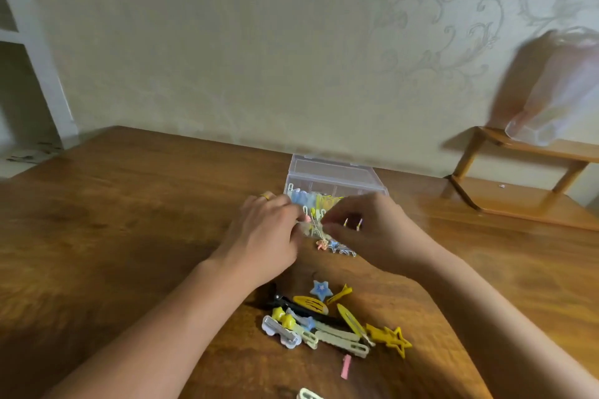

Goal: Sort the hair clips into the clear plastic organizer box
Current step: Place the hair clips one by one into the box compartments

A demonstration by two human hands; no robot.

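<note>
The clear plastic organizer box (337,176) stands open on the wooden table (129,220), its lid tipped back toward the wall. Blue and yellow clips fill its back compartments, and star clips (340,249) lie in the front one. Both hands hover over the box's middle. My left hand (264,243), wearing a gold ring, and my right hand (366,230) meet fingertip to fingertip around a small pale yellow clip (313,227); blur hides which hand grips it. A pile of loose hair clips (327,321) lies nearer me, with a blue star clip (321,290) and yellow star clips (393,338).
A pink clip (346,366) and a pale clip (309,394) lie apart at the table's near edge. A low wooden shelf (525,178) stands at the back right with a translucent plastic bag (557,87) above it. A papered wall runs behind the table.
</note>
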